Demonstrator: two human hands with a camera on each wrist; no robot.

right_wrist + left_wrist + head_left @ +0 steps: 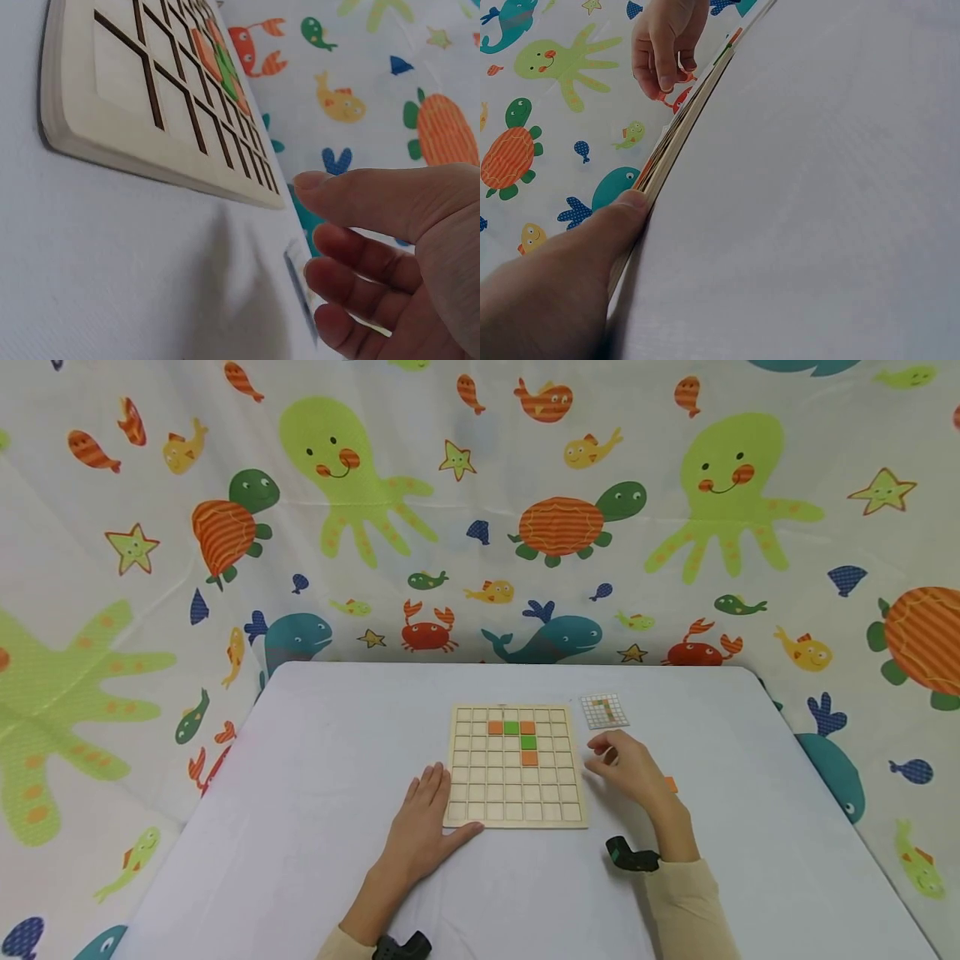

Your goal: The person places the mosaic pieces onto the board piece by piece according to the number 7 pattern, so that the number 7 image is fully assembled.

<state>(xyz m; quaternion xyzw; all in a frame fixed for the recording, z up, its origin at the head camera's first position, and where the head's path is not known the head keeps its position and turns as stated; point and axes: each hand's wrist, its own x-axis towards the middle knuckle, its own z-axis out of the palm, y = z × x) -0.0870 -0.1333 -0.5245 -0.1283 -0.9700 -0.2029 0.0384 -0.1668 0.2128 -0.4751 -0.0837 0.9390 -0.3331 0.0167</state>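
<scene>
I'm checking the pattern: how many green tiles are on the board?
2: one green tile horizontally between two orange tiles; the other directly below the right-hand orange tile.

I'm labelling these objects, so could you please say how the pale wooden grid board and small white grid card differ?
The board is pale wood, the card mostly white. The board is larger than the card. The left hand touches the board but not the card. Both bear grids with coloured squares.

The left hand (pixel 420 829) was laid palm-down, thumb (pixel 461 837) spread from fingers (pixel 429 783); to its right, the right hand (pixel 630 766) was held raised, its fingers loosely bent.
</scene>
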